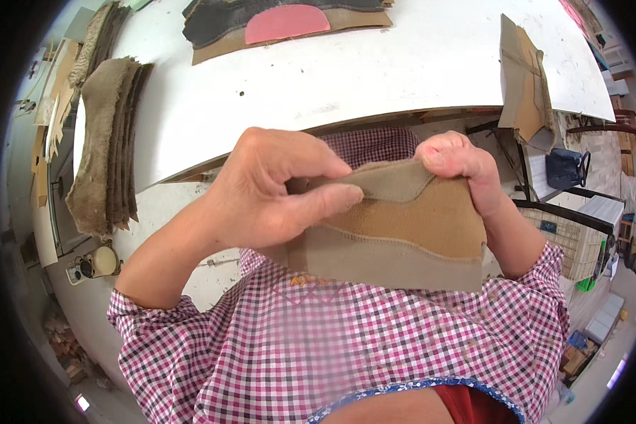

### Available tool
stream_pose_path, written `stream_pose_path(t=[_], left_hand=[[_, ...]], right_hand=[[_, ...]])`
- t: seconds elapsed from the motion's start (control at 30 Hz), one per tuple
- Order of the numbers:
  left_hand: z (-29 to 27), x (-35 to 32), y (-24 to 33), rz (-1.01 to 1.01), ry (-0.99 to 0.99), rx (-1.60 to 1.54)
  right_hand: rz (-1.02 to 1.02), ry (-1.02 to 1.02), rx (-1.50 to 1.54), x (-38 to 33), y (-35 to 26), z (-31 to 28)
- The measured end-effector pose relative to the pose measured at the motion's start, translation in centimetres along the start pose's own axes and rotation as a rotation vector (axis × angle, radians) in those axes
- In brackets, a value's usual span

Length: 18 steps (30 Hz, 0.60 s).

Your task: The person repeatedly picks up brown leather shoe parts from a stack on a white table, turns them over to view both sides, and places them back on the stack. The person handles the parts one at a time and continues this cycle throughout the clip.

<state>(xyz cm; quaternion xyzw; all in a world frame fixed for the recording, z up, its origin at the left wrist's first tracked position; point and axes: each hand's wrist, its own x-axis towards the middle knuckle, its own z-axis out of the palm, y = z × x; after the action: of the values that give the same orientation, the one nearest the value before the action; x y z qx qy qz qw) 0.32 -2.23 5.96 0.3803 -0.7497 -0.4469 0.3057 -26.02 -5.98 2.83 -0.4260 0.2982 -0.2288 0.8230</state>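
In front of my chest I hold a stitched leather piece [417, 226], a tan panel between two grey-beige bands with wavy seams. My left hand [283, 187] closes on its upper left part, with thumb and forefinger near the top edge. At the upper right corner, my right hand [463, 166] grips it with the thumb bent over the edge and the other fingers mostly hidden behind. Some brown pile shows along the top edge.
On the white table [332, 85] lie a stack of brown fleecy pieces [109, 148] at the left, black pieces [219, 21] with a pink half-round piece [287, 23] at the back, and folded tan pieces [523, 78] overhanging the right edge. A pale plastic crate [565, 240] stands lower right.
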Motion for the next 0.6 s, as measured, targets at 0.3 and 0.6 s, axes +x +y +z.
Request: stream_pose_path(t=[0.3,0.6], left_hand=[[-0.5,0.1,-1.3,-0.197,0.076,-0.042],[-2.0,-0.9,-1.0,-0.015,0.126,0.465]], right_hand=[[-0.109,0.208,0.189,1.0,0.2,2.2],[-0.177,0.209,-0.481,0.1,-1.4,-0.9]])
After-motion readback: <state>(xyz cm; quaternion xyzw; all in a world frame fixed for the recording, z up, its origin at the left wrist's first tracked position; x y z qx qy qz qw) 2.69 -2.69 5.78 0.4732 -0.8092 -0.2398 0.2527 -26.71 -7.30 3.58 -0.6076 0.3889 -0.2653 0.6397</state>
